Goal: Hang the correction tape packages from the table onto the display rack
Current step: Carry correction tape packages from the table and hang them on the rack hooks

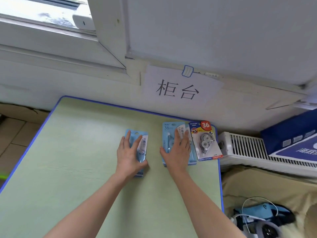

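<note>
Left hand (130, 156) on package (143, 145), right hand (178, 152) likewise

Head-worn view, down onto table (77, 152)

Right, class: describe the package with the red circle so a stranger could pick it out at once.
Find the green table with the blue edge and go to its far right corner, beside the white heater. The red-circle package lies there, just right of the blue package under the right hand. Only it has yellow on its card and a red circle reading 36.
</note>
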The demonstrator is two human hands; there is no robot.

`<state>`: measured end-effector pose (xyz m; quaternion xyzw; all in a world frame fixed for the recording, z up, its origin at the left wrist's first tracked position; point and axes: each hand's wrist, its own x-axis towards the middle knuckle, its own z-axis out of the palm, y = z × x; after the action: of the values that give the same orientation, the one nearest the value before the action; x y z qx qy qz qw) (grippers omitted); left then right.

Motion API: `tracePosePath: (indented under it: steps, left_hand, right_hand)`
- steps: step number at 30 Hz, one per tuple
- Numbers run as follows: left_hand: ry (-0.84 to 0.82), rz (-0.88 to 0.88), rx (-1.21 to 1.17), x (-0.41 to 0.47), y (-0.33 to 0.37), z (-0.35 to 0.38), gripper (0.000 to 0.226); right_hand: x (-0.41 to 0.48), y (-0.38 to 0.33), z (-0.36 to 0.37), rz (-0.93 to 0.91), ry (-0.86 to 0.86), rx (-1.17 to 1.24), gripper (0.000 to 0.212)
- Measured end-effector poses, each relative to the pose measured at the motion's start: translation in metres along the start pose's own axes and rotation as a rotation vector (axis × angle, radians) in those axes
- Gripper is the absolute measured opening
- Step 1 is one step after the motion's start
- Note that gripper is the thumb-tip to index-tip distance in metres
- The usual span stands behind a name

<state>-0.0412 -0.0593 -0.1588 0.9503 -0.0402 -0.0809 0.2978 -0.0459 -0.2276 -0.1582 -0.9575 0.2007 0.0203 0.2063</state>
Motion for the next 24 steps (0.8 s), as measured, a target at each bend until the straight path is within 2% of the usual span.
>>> tracePosePath:
  steps: [12,17,24]
  left_hand:
    - [0.034,0.082,-0.056,-0.051,-0.014,-0.040,0.079]
    - [0.037,0.157,-0.081,-0.084,-0.027,-0.053,0.082]
    - [-0.060,0.341,-0.006,-0.155,-0.053,-0.070,0.084]
  right_hand:
    - [-0.083,-0.010,-0.007,0.000,0.007,0.092,0.082]
    - [-0.143,-0.013,-0.010,0.112,0.072,0.140,0.078]
    - [-0.263,-0.008,-0.001,0.355,0.213,0.228,0.071]
